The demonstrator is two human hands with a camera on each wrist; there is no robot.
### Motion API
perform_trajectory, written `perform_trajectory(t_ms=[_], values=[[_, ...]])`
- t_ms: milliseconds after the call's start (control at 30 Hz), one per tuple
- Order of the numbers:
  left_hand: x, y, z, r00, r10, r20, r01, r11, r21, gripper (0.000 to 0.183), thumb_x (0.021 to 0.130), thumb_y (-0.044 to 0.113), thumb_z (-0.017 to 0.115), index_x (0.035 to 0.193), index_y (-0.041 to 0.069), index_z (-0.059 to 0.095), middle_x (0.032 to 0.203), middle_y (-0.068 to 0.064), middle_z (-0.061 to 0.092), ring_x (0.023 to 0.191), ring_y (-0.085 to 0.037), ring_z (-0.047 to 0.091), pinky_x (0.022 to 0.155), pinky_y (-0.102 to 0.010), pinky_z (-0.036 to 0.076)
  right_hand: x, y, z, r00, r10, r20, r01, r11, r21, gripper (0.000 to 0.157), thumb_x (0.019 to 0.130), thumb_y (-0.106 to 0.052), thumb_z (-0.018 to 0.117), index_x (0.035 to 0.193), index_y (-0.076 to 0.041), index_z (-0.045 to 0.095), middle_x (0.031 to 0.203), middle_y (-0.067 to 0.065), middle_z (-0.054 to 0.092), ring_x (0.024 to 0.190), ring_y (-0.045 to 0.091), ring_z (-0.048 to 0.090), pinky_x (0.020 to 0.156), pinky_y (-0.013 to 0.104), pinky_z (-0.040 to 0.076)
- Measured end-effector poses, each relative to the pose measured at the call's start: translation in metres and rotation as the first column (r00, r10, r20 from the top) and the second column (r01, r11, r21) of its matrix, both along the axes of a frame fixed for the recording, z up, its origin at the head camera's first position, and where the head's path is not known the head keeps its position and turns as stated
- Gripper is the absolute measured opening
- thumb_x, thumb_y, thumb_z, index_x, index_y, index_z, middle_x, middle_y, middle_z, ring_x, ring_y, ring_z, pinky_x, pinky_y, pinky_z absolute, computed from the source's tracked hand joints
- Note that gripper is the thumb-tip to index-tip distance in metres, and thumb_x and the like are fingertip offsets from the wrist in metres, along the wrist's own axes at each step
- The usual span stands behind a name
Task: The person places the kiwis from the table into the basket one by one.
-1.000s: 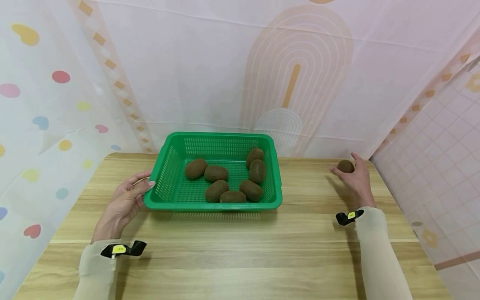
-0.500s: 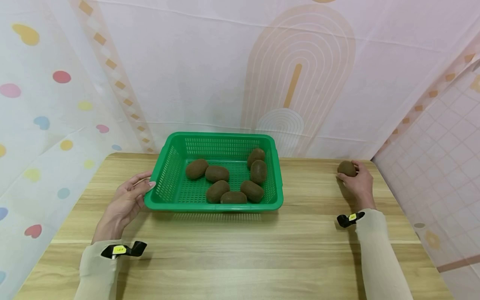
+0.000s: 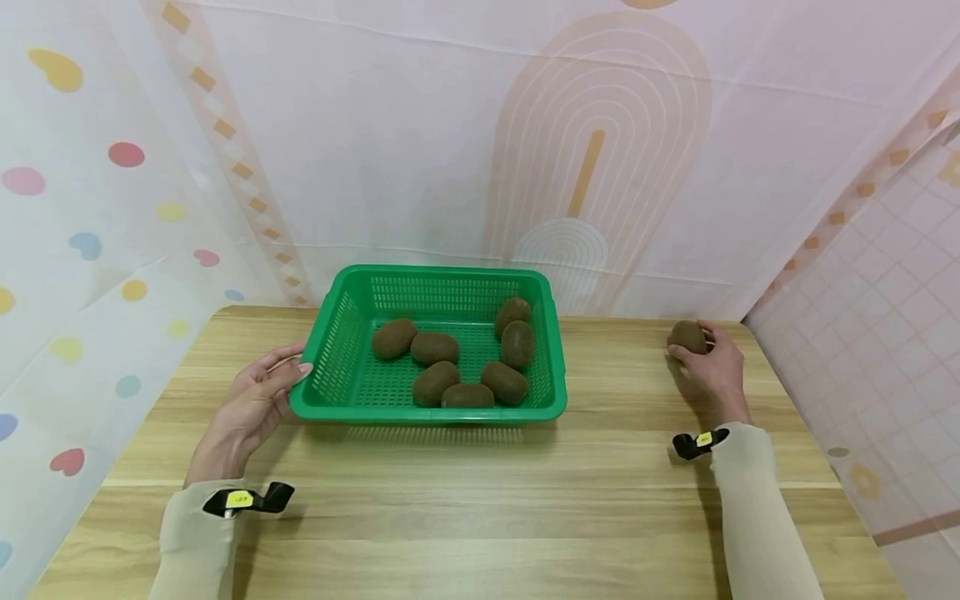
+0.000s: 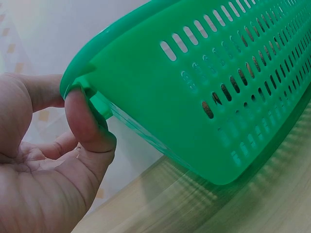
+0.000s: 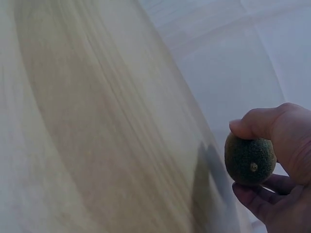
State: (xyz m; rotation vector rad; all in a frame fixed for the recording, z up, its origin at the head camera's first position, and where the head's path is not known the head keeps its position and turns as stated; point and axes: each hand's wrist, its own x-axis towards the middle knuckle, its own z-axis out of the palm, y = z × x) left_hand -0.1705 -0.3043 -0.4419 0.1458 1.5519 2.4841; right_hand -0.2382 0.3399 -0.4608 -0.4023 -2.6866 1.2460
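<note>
A green plastic basket (image 3: 427, 414) with slotted walls stands left of the middle, near the back of the table. My left hand (image 3: 243, 412) pinches its left rim between thumb and fingers; the left wrist view shows the thumb (image 4: 83, 119) curled against the rim. Several brown kiwis (image 3: 433, 348) lie inside the basket, most toward its front and right side. At the far right, my right hand (image 3: 717, 367) holds a single kiwi (image 3: 686, 337). In the right wrist view this kiwi (image 5: 250, 158) sits between thumb and fingers, its stem end showing.
The wooden table (image 3: 495, 508) reaches back to a patterned cloth wall (image 3: 390, 150). More cloth walls rise close on the left and right, the right one (image 3: 892, 333) just beyond the right hand. A black wrist camera sits on each sleeve.
My right hand has closed more fully around the kiwi, its fingers coming down behind it, and has then shifted slightly left with it. The left hand and the basket have stayed still.
</note>
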Motion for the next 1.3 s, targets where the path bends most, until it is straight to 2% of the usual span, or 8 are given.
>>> perform_trajectory(t_ms=[233, 633, 833, 1000, 1300], values=[[0.001, 0.000, 0.001, 1.000, -0.005, 0.001, 0.005, 1.000, 0.001, 0.033, 0.105, -0.005, 0.050, 0.136, 0.005, 0.047, 0.111, -0.004, 0.076, 0.092, -0.015, 0.077, 0.077, -0.024, 0.064, 0.000, -0.007, 0.009, 0.999, 0.048, -0.024, -0.048, 0.999, -0.020, 0.079, 0.098, -0.032, 0.070, 0.161, -0.008, 0.030, 0.158, 0.028, 0.040, 0.139, 0.047, 0.044, 0.108, 0.060, 0.047], [-0.004, 0.003, -0.001, 1.000, -0.007, -0.002, 0.007, 1.000, -0.003, 0.032, 0.105, -0.005, 0.051, 0.135, 0.005, 0.049, 0.110, -0.004, 0.076, 0.092, -0.014, 0.077, 0.077, -0.024, 0.064, 0.002, -0.024, 0.027, 0.992, 0.106, -0.063, -0.107, 0.994, -0.020, 0.078, 0.096, -0.030, 0.074, 0.160, -0.010, 0.034, 0.158, 0.028, 0.040, 0.138, 0.049, 0.045, 0.107, 0.063, 0.048], [-0.003, 0.001, -0.001, 1.000, -0.004, -0.004, 0.004, 1.000, 0.005, 0.031, 0.105, -0.005, 0.050, 0.132, 0.008, 0.054, 0.110, -0.003, 0.076, 0.090, -0.014, 0.077, 0.076, -0.025, 0.064, 0.002, -0.037, 0.034, 0.984, 0.148, -0.095, -0.149, 0.989, -0.004, 0.073, 0.096, -0.024, 0.074, 0.158, -0.011, 0.038, 0.155, 0.026, 0.044, 0.133, 0.048, 0.049, 0.104, 0.062, 0.050], [-0.002, -0.001, -0.002, 1.000, -0.010, -0.005, 0.011, 1.000, 0.003, 0.032, 0.105, -0.006, 0.049, 0.133, 0.008, 0.052, 0.111, -0.003, 0.076, 0.091, -0.015, 0.077, 0.077, -0.025, 0.064, 0.001, -0.048, 0.040, 0.976, 0.174, -0.134, -0.175, 0.985, 0.008, 0.070, 0.094, -0.020, 0.075, 0.156, -0.011, 0.043, 0.153, 0.024, 0.048, 0.128, 0.046, 0.053, 0.101, 0.059, 0.052], [-0.003, -0.001, -0.002, 1.000, -0.011, 0.001, 0.011, 1.000, 0.006, 0.033, 0.105, -0.006, 0.049, 0.135, 0.008, 0.050, 0.112, -0.003, 0.076, 0.091, -0.015, 0.077, 0.076, -0.026, 0.065, 0.001, -0.067, 0.051, 0.957, 0.227, -0.181, -0.228, 0.974, 0.017, 0.068, 0.091, -0.022, 0.079, 0.152, -0.012, 0.048, 0.148, 0.022, 0.054, 0.122, 0.045, 0.059, 0.098, 0.058, 0.055]])
